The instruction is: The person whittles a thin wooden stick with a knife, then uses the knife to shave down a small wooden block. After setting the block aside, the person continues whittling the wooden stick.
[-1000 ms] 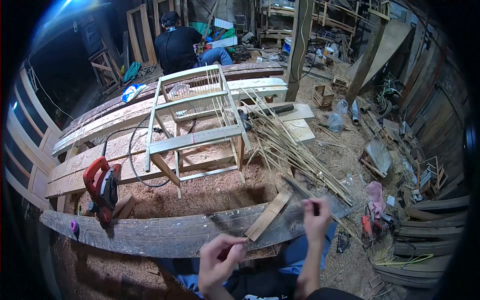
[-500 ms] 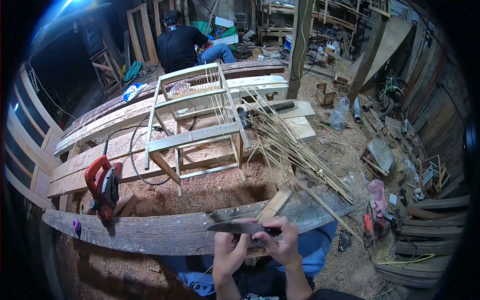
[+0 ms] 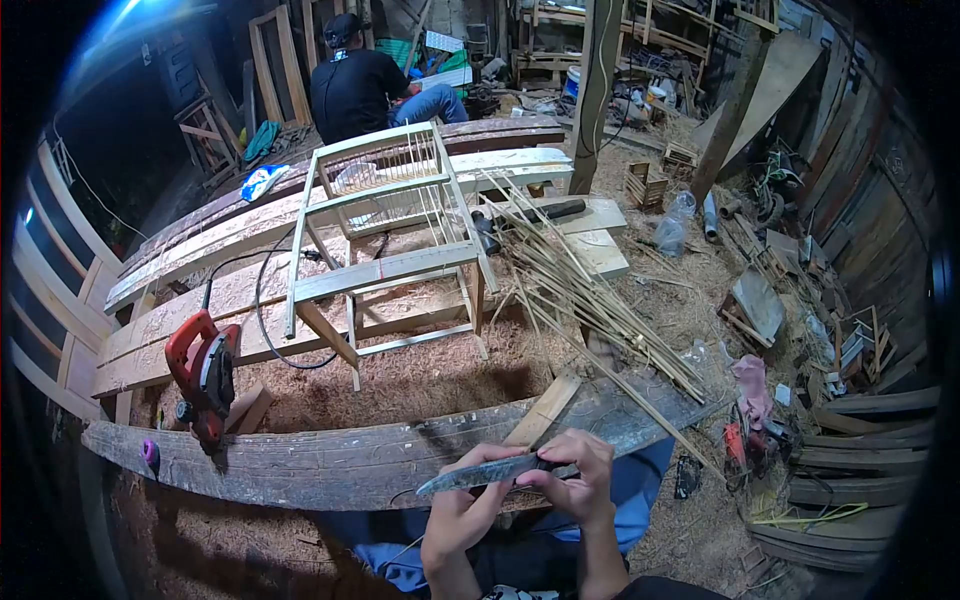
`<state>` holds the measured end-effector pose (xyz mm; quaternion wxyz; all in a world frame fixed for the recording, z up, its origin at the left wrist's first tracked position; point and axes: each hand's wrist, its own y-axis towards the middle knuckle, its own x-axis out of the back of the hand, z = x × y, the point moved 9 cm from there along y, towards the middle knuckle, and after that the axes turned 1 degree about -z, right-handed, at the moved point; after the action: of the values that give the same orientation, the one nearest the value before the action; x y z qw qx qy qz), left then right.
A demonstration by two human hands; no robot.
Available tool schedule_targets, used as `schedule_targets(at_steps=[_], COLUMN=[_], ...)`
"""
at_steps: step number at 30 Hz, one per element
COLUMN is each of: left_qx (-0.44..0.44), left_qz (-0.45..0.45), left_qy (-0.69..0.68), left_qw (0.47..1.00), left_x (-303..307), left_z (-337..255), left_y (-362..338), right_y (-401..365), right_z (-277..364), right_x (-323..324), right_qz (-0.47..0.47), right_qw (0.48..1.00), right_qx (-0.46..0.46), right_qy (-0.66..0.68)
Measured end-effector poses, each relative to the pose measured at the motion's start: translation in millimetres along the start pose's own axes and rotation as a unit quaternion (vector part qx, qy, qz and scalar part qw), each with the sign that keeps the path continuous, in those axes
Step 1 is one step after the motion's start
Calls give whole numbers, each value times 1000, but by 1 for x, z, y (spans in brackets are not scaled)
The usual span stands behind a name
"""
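Knife [image 3: 480, 475] crosswise in right grip [image 3: 582, 474]

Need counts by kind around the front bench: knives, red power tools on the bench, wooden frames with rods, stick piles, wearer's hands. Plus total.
Knife: 1
Red power tool: 1
Wooden frame with rods: 1
Stick pile: 1
Wearer's hands: 2 (left hand, right hand)
Total: 6

Your right hand [image 3: 582, 472] holds the knife [image 3: 478, 475] by its handle, with the blade pointing left across your left hand [image 3: 464, 513]. Beyond the tabletop [image 3: 310, 465], the wooden frame [image 3: 385, 271] stands between the red power tool [image 3: 207, 375] at left and the pile of thin sticks [image 3: 592, 302] at right.
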<state>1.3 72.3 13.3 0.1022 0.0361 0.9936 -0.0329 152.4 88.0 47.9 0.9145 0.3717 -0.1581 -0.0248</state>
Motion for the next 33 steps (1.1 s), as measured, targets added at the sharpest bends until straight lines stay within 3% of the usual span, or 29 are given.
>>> schedule_targets(at_steps=[3,9,12,14,16,18,23,33], left_qx=[-33,50,-19,48,-3,-56,-28,2], left_qz=[-4,-22,-21,-49,-102,-110,-78,-69], left_qy=[-16,5,-32,-7,2,-43,1,-2], left_qw=[999,998,999,998,995,991,997,998], left_x=[-4,7,8,27,53,51,19,19], left_z=[-6,5,-4,-14,-26,-29,-22,-2], left_y=[1,1,1,-15,-27,-22,0,1], right_y=[-4,-6,-6,-32,-33,-34,-33,-10], right_z=[-5,-21,-18,-82,-88,-76,-58,-10], right_x=[3,16,23,79,119,104,45,-13], right_qz=[2,-6,-32,-233,-254,-219,-151,-19], right_qw=[999,996,993,953,938,951,969,996], right_qx=[27,23,57,-175,-202,-194,-197,-66], right_qy=[-29,-88,-102,-85,-119,-98,-1,51])
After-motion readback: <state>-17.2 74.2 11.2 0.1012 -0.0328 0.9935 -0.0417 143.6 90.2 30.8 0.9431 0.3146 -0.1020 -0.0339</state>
